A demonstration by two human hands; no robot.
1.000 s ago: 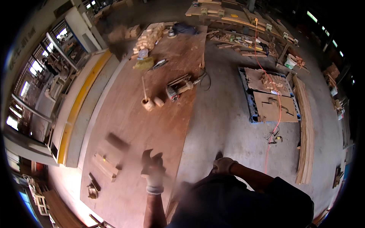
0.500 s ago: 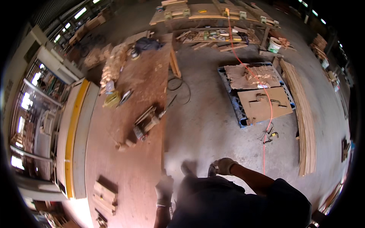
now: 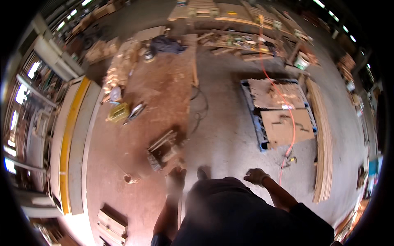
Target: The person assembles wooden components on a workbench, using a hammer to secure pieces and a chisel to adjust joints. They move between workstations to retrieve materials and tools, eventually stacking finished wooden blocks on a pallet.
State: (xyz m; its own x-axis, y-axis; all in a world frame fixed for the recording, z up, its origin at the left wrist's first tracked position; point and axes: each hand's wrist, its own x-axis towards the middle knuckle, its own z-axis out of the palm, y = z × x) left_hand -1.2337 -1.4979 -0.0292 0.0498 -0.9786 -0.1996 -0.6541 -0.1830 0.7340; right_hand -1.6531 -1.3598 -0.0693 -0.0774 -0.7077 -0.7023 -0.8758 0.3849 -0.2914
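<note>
Closest to me, at bottom ctr, is a dark shirt (image 3: 246, 213); at lower L, wood blocks (image 3: 112, 223) lie on the brown bench (image 3: 111, 160). L hand (image 3: 175, 180) is out over the bench's R edge, badly blurred: I can't tell if its fingers are spread or pressed together. R hand (image 3: 256, 175) is over the floor, well apart from the bench; I make out nothing in it, but can't be sure how its fingers sit.

The key bit for me: the tool (image 3: 162, 151) lies on the bench just beyond L hand and slightly to its L. Its long axis slants, near-L end to far-R end. L hand is clearly nearer; R hand is across the gap. Touching or just short? Can't tell w/ the blur.

A small round wood pc (image 3: 130, 179) is L of the tool. Farther: planks (image 3: 323, 156) on the far R, blue pallet (image 3: 257, 130) w/ cardboard (image 3: 283, 133), then yellow bag (image 3: 119, 113), wood stack (image 3: 121, 67) and dark cloth (image 3: 166, 45).
</note>
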